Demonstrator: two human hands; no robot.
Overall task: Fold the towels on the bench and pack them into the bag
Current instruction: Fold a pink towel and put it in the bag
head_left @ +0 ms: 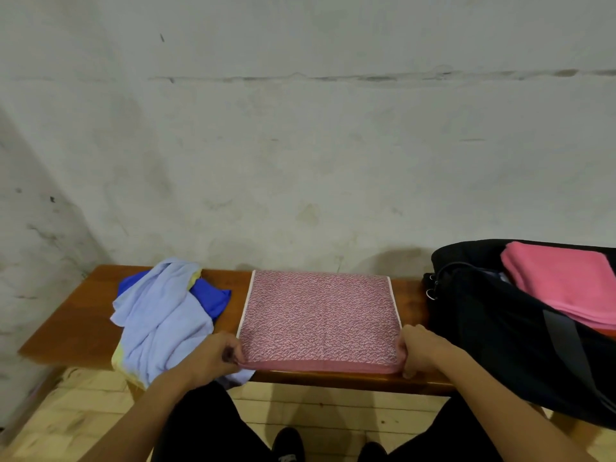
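Observation:
A dusty-pink patterned towel (318, 316) lies folded flat on the middle of the wooden bench (76, 323). My left hand (213, 356) pinches its near left corner, and my right hand (418, 351) grips its near right corner. To the left lies a crumpled pale blue towel (163, 320) with a darker blue towel (210, 296) partly under it. At the right end stands an open black bag (506, 331) with a folded bright pink towel (566, 285) inside.
A stained grey wall runs right behind the bench. Below the bench front edge are pale floor tiles (83, 411), my dark trousers and black shoes (288, 445). The pale blue towel hangs over the bench's front edge.

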